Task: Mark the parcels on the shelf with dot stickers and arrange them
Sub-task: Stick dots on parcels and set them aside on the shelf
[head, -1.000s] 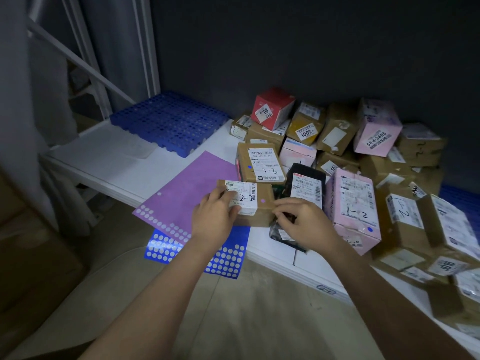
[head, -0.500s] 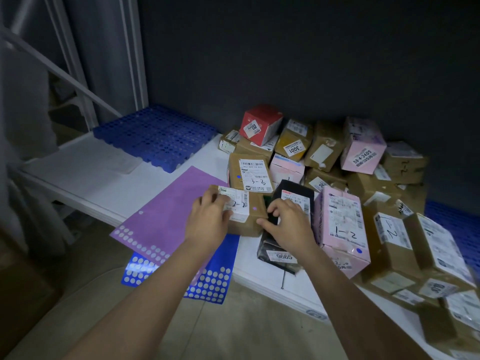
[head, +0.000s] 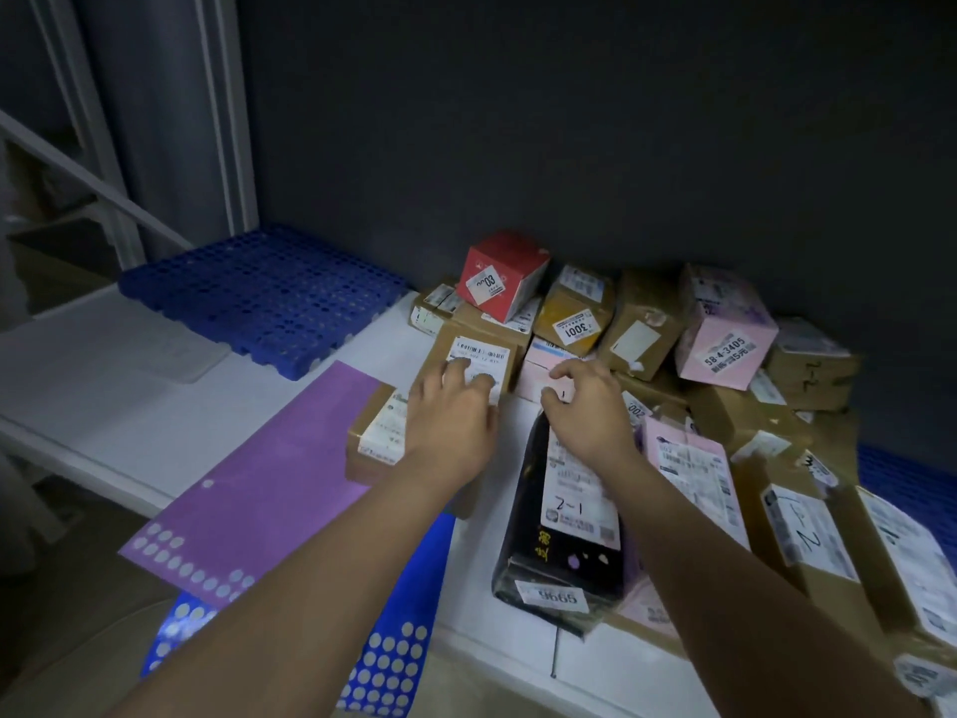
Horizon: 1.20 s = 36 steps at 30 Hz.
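White shelf (head: 129, 406) against a dark wall carries the whole job. Parcels (head: 725, 406) lie heaped unsorted along the back and right; arranging, in my judgement, has barely begun. Purple sticker sheet (head: 269, 484) and blue sticker sheet (head: 393, 655) sit at the front edge, many dots unused. Black parcel (head: 569, 536) shows what may be a pale dot near its lower end, though the light is too poor to be sure. Most parcels show no dot I can confirm. My left hand (head: 450, 422) rests with fingers spread on a brown box's (head: 479, 360) label; my right hand (head: 585, 406), loosely curled, reaches to the pink parcel (head: 538, 367) and holds nothing.
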{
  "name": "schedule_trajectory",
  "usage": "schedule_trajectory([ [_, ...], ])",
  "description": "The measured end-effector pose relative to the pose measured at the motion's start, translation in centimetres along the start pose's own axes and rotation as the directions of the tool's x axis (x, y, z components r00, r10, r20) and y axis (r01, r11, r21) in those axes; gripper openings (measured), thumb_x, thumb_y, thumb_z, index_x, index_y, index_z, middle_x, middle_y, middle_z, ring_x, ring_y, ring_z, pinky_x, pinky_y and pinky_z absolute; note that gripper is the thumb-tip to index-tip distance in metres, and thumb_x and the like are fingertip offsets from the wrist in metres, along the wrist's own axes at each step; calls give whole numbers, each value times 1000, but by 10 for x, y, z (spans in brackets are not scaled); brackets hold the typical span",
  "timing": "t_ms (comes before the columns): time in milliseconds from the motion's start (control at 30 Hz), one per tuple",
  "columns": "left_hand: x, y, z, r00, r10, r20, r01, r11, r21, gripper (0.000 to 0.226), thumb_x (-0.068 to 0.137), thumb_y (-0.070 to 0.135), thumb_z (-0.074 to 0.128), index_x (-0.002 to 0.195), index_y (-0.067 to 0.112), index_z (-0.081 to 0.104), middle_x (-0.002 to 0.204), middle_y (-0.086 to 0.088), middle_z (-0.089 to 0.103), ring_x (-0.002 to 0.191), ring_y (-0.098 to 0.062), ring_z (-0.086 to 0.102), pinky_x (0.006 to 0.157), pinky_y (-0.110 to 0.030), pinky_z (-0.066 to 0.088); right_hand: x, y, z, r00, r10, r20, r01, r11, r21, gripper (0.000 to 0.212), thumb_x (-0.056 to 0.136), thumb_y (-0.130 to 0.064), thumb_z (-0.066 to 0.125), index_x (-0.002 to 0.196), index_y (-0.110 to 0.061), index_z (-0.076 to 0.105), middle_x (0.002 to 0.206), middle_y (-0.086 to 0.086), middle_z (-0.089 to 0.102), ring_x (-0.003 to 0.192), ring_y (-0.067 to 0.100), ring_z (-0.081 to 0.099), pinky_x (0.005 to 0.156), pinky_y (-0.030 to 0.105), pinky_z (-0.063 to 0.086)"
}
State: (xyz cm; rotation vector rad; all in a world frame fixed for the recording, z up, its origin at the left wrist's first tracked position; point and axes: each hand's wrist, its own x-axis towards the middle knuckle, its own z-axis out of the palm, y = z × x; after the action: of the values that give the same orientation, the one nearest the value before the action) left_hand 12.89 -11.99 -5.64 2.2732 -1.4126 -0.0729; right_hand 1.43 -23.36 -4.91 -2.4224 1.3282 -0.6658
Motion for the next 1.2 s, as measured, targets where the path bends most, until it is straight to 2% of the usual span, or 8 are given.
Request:
schedule_trajectory([
  [333, 93, -26, -5, 998, -47, 32, 50, 995, -84, 49, 94, 28, 44, 140, 15, 37, 144, -10, 34, 133, -32, 28, 105, -43, 29, 102, -44, 44, 992, -65, -109, 72, 996, 58, 59, 89, -35, 61, 143, -22, 38, 143, 11, 34, 129, 35, 37, 103, 40, 36],
  [533, 127, -59, -1, 998, -63, 21, 64, 996, -60, 45, 95, 30, 43, 139, 18, 40, 144, -11, 34, 133, -33, 27, 106, -43, 29, 159, -81, 68, 982, 113, -154, -124, 991, -58, 85, 81, -61, 60, 149, -31, 20, 155, 13, 5, 139, 41, 12, 113, 48, 18],
  [700, 133, -81, 2, 998, -69, 6, 69, 996, -65, 45, 95, 30, 43, 139, 18, 40, 145, -10, 34, 134, -32, 27, 105, -44, 31, 178, -88, 82, 945, 291, -149, -293, 956, 10, 96, 71, -72, 63, 146, -27, 24, 152, 15, 9, 138, 44, 15, 108, 52, 27],
  [833, 127, -91, -2, 997, -75, -1, 75, 992, -97, 45, 95, 29, 45, 139, 20, 39, 145, -8, 34, 134, -31, 27, 105, -42, 30, 180, -88, 80, 931, 288, -224, -280, 958, 66, 82, 76, -56, 70, 140, -20, 34, 146, 15, 24, 128, 41, 36, 103, 42, 33],
  [933, 118, -92, -12, 995, -84, -46, 75, 981, -180, 43, 96, 27, 44, 138, 20, 42, 144, -7, 36, 132, -31, 28, 104, -40, 31, 172, -87, 71, 920, 281, -272, -220, 947, 235, 73, 71, -51, 73, 129, -20, 42, 138, 10, 32, 121, 37, 45, 99, 38, 37],
  [1000, 107, -90, -19, 990, -108, -89, 80, 961, -266, 40, 97, 28, 43, 136, 19, 44, 142, -7, 38, 131, -31, 31, 104, -40, 32, 154, -89, 61, 923, 229, -309, -107, 925, 365, 73, 67, -50, 76, 127, -24, 43, 136, 4, 33, 117, 30, 49, 98, 34, 41],
  [1100, 87, -79, -33, 981, -139, -136, 70, 906, -417, 38, 99, 30, 40, 135, 18, 47, 138, -10, 43, 128, -31, 36, 103, -38, 33, 110, -96, 38, 947, 162, -279, 27, 823, 567, 75, 70, -42, 79, 133, -30, 40, 135, 0, 32, 114, 15, 48, 86, 23, 44],
  [1200, 59, -62, -55, 979, -172, -107, 63, 760, -647, 39, 100, 38, 37, 133, 19, 48, 132, -6, 49, 123, -23, 45, 100, -33, 37, 51, -101, 12, 972, 93, -215, 91, 693, 715, 65, 79, -30, 75, 133, -30, 39, 132, -1, 38, 105, 0, 51, 69, 4, 44],
])
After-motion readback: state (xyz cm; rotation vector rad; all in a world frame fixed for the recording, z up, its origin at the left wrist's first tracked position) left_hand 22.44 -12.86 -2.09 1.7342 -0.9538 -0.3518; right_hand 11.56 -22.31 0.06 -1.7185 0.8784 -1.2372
